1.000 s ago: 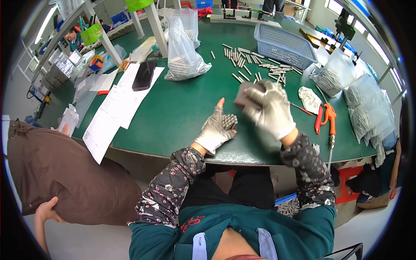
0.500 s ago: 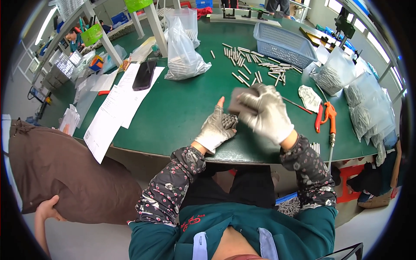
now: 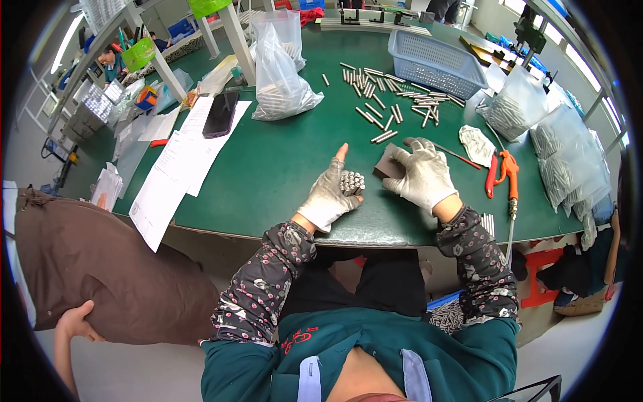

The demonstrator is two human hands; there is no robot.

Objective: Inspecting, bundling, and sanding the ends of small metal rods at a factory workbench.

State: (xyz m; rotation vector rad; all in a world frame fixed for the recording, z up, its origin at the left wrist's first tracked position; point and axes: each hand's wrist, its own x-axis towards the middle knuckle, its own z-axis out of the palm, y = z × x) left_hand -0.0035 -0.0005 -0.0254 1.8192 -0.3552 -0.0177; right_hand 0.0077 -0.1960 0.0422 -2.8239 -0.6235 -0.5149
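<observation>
My left hand [image 3: 327, 199], in a pale fingerless-looking work glove, is closed around a bundle of short metal pins [image 3: 351, 181] near the table's front edge. Their round ends face up and the thumb sticks out away from them. To its right, my right hand [image 3: 423, 175], gloved likewise, has its fingers on a grey-brown rectangular block [image 3: 388, 163], which looks like a sanding block. The block is apart from the bundle and sits low at the green tabletop [image 3: 288, 157]. Loose metal pins [image 3: 375, 100] lie scattered beyond my hands.
A blue plastic basket [image 3: 439, 67] stands behind the loose pins. Right of my right hand lie an orange air gun [image 3: 509, 177], a red-handled tool [image 3: 491, 175] and a white cloth [image 3: 477, 145]. Bags of pins [image 3: 559, 157] line the right edge. Papers [image 3: 175, 171] and a phone [image 3: 221, 114] lie left.
My right hand has moved the block off the top of the pin bundle, to the right and down toward the table. The bundle's ends now show fully. My left hand stays nearly in place.
</observation>
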